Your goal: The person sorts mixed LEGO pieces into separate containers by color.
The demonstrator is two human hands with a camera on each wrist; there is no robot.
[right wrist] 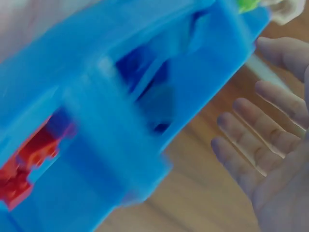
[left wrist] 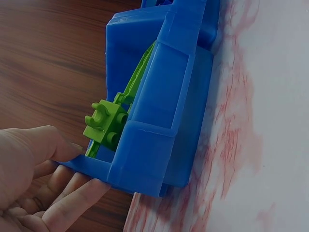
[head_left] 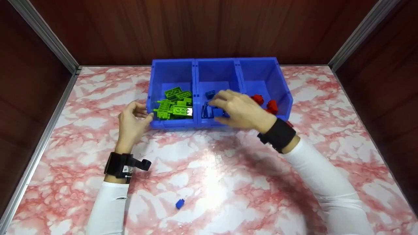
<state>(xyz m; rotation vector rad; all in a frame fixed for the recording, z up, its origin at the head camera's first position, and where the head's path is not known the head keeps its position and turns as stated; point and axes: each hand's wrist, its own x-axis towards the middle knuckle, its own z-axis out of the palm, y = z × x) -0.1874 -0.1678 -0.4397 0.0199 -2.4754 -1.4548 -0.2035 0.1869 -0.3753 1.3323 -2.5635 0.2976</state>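
A blue three-compartment bin [head_left: 173,124] holds green bricks [head_left: 182,111] on the left, dark blue bricks [head_left: 210,94] in the middle and red bricks [head_left: 272,106] on the right. At its left end, my left hand [head_left: 132,120] grips the edge, thumb and fingers on either side of the wall in the left wrist view. One green brick [left wrist: 107,124] pokes up close to those fingers. My right hand [head_left: 240,109] hovers over the middle compartment, partly covering its bricks. The right wrist view shows its fingers [right wrist: 260,133] spread apart, holding nothing.
A small blue brick [head_left: 180,204] lies on the marbled table [head_left: 156,176], nearer to me. Something red [head_left: 289,124] shows by the bin's front right corner, partly hidden by the right wrist. A wooden panel [head_left: 202,29] rises behind the bin.
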